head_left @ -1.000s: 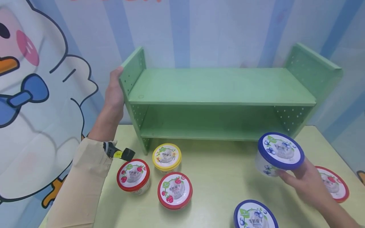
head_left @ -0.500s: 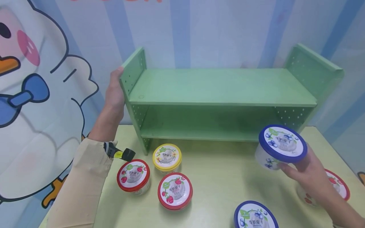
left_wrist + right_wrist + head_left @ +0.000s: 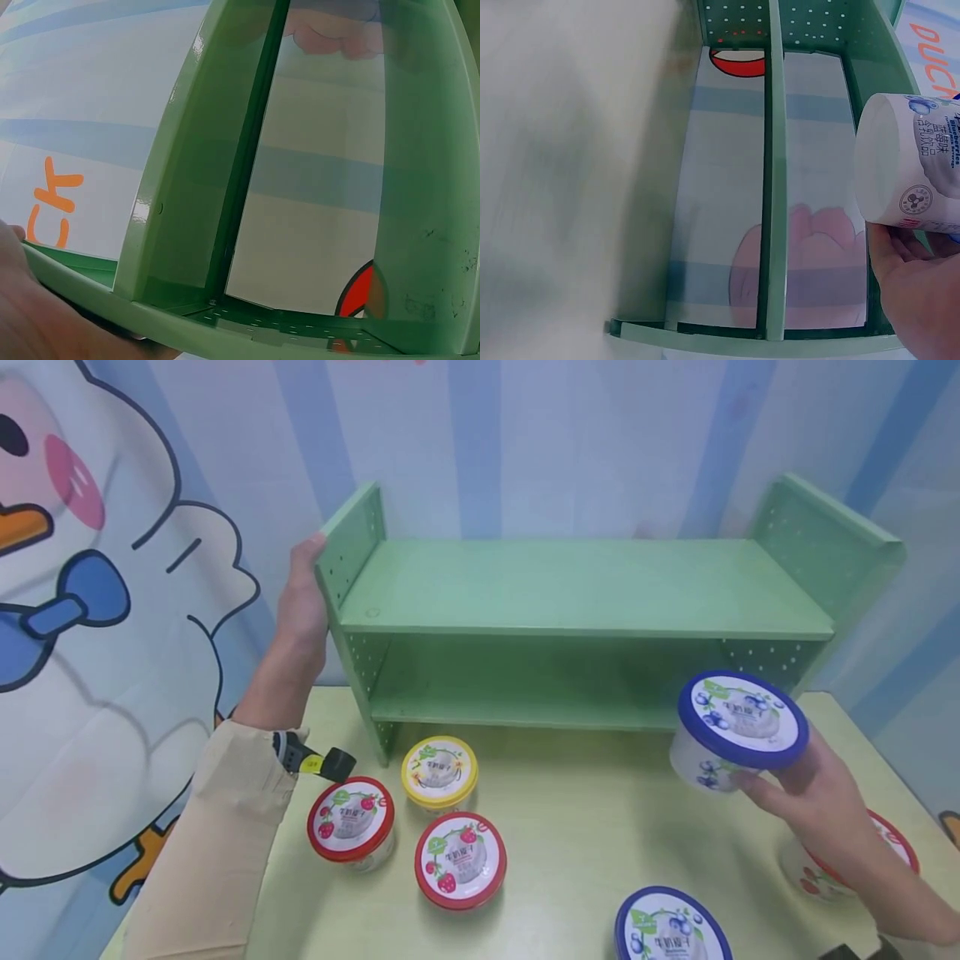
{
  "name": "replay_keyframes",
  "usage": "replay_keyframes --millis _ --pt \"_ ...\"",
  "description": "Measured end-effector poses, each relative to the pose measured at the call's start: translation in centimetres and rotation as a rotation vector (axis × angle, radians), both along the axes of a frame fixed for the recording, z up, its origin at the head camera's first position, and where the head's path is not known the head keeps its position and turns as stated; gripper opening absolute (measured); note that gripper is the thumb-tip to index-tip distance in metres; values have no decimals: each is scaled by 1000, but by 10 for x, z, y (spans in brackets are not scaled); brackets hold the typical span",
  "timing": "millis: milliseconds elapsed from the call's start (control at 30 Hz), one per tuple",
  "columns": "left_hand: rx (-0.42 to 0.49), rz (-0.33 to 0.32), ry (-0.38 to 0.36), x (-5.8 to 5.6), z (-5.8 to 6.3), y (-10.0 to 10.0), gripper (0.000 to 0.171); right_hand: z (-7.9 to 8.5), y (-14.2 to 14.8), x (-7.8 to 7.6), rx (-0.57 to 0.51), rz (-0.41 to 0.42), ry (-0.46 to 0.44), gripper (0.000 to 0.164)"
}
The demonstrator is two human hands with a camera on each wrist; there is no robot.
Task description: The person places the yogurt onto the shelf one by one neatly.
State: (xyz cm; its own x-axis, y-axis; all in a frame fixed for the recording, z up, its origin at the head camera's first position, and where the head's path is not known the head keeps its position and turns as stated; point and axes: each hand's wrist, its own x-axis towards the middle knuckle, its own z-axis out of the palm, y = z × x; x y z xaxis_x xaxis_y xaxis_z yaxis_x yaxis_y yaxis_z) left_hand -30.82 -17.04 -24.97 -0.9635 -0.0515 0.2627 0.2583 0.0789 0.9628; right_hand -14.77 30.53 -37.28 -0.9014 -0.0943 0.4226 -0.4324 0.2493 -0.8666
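Fingers (image 3: 909,243) of the right hand (image 3: 825,806) grip a blue-lidded tub (image 3: 737,731) around its side.

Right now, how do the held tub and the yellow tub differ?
- Lid colour: held tub is blue-lidded; yellow tub is yellow-lidded.
- Support: held tub is up in the right hand; yellow tub stands on the table, untouched.
- Print: held tub shows blueberries; yellow tub shows small yellowish motifs, too small to name.
Shared: both lids are on, each with a round white label and dark lettering.
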Motion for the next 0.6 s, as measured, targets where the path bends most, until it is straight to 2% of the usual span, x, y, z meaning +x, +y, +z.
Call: replay_keyframes --millis 200,333,500,600 --pt "0 -9 -17 -1 2 2 59 7 1 -4 5 -10 4 75" --pt "-3 -9 -24 -1 1 3 59 10 3 -7 -17 14 18 76" --pt "-8 -3 -17 -1 0 2 59 17 4 -10 44 12 28 77" --pt "-10 -1 -6 -1 -1 1 59 20 2 -12 34 23 35 76"
